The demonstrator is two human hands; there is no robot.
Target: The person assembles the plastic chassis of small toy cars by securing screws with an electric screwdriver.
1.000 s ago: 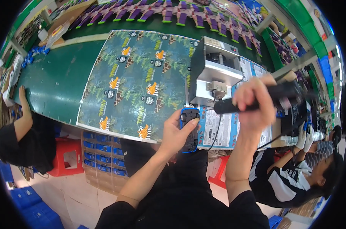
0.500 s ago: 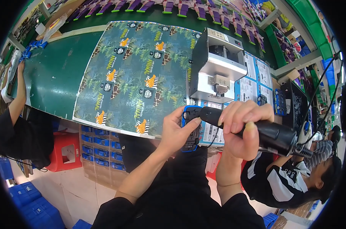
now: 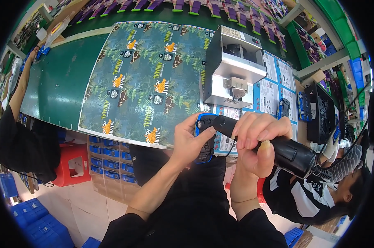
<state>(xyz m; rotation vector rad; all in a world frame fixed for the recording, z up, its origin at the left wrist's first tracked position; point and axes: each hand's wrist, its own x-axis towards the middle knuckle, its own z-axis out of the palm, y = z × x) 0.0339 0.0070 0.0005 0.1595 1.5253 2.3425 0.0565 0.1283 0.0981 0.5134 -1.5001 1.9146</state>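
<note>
Blue-and-black plastic toy car body (image 3: 205, 138) is sitting in our left hand (image 3: 189, 142), held just off the near edge of the bench, underside toward us. We are wrapping the left fingers around its left side, with the thumb lying across its top end, so this hand is closing firmly on the part. Our right hand (image 3: 259, 142) is gripping a black cylindrical electric screwdriver (image 3: 273, 144) in a full fist, and we are bringing its tip against the upper end of the car body. Whether the bit is seating in a screw we cannot tell; the tip is too small to read.

We are judging the work as mid-fastening: the part is being presented and the driver is being applied, but we are seeing no sign of the fastening being finished, and setting the part down is still outstanding.

Beyond the hands, a grey metal box-shaped machine (image 3: 232, 68) is standing on the green bench (image 3: 59, 82), with blue-bordered instruction sheets (image 3: 273, 89) lying beside it. A large printed card sheet with leaf and animal patterns (image 3: 141, 78) is covering the bench to the left. Another blue toy car (image 3: 282, 108) is resting on the sheets. A co-worker in a black-and-white top (image 3: 306, 194) is sitting at our right.
</note>
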